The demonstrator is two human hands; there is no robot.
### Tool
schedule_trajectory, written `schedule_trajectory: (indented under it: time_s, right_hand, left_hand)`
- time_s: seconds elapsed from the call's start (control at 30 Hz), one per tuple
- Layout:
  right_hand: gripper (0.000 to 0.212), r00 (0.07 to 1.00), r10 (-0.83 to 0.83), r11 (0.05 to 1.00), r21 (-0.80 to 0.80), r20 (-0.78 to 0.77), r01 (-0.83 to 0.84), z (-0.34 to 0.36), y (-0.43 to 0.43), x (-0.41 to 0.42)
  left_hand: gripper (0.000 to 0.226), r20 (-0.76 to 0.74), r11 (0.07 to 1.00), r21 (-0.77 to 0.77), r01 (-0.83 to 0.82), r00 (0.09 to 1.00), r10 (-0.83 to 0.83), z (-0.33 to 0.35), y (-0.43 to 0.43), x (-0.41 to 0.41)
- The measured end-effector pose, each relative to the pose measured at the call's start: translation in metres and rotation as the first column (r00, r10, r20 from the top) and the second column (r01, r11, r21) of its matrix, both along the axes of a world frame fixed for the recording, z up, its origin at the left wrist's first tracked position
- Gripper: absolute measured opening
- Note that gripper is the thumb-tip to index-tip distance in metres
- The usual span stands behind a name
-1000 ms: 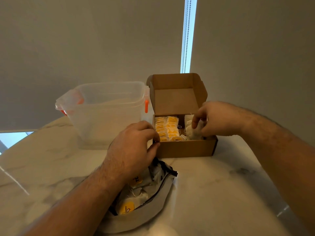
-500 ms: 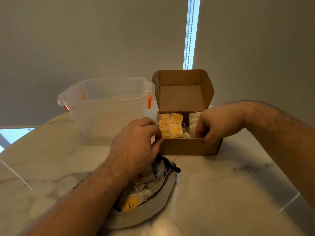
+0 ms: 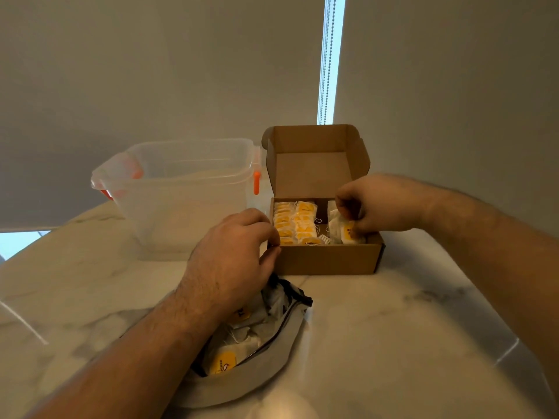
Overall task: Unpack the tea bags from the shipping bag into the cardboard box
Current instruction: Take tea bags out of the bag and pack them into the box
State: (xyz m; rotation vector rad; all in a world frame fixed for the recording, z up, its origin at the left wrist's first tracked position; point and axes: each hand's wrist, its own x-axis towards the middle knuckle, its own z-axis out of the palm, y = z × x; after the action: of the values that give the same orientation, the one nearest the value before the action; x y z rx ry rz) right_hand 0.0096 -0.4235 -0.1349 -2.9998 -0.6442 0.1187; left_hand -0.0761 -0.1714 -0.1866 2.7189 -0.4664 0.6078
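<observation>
Two rows of yellow-tagged tea bags (image 3: 296,222) fill the left compartment of the box (image 3: 326,261). We note that the right hand (image 3: 384,204), pressed low into the right compartment half a second ago, now sits slightly higher, its fingers (image 3: 344,204) curled on a tea bag (image 3: 348,232) standing there. The left hand (image 3: 233,255) remains at the near left corner, fingers pinching the box wall. We judge that this tea bag is being seated, not yet released. More lie in the shipping bag (image 3: 242,385) on the table (image 3: 393,343), nearer us, so unpacking is incomplete.
</observation>
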Motion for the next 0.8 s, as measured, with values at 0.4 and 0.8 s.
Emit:
schedule_trajectory:
  time_s: [0.4, 0.8]
  right_hand:
    - [0.009, 0.996, -0.048, 0.989, -0.138, 0.070, 0.058, -0.007, 0.004, -0.009]
    - [0.007, 0.963, -0.157, 0.958, 0.271, 0.217, 0.095, -0.006, 0.009, -0.049]
  left_hand:
    - [0.017, -0.042, 1.000, -0.017, 0.002, 0.999, -0.002, 0.001, 0.001, 0.001]
    - [0.006, -0.426, 0.991, 0.028, 0.133, 0.898, -0.109, 0.054, 0.032, -0.017]
